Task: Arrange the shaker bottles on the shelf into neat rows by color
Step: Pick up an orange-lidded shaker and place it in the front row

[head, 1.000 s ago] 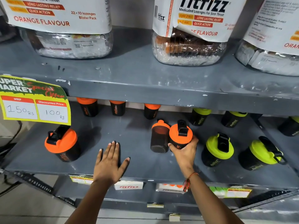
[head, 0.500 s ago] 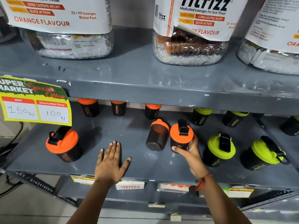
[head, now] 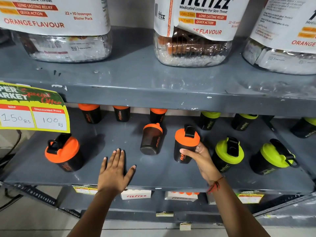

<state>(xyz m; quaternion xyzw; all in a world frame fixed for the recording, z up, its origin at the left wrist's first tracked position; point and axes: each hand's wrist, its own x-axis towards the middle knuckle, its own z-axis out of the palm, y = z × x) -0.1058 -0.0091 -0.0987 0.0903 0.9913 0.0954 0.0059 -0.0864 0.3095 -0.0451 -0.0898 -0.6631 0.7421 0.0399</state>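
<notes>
My right hand [head: 199, 155] grips a black shaker bottle with an orange lid [head: 186, 144] on the grey shelf [head: 153, 178]. Just left of it lies a lidless-cap orange shaker [head: 151, 139], tipped over with its base toward me. Another orange shaker [head: 64, 153] stands at the front left. Three orange shakers [head: 121, 113] line the back left, and green-lidded shakers [head: 209, 120] line the back right. Two green shakers [head: 228, 154] [head: 273, 159] stand at the front right. My left hand [head: 114, 170] rests flat and open on the shelf, holding nothing.
A price sign [head: 32, 110] hangs from the upper shelf's edge at left. Large lozenge jars [head: 193, 31] stand on the upper shelf. The upper shelf's front lip [head: 171, 100] overhangs the back row. Small boxes [head: 136, 195] sit below.
My right hand has shifted the held orange shaker slightly right and toward me, away from the tipped one. My left hand has stayed flat on the shelf.
</notes>
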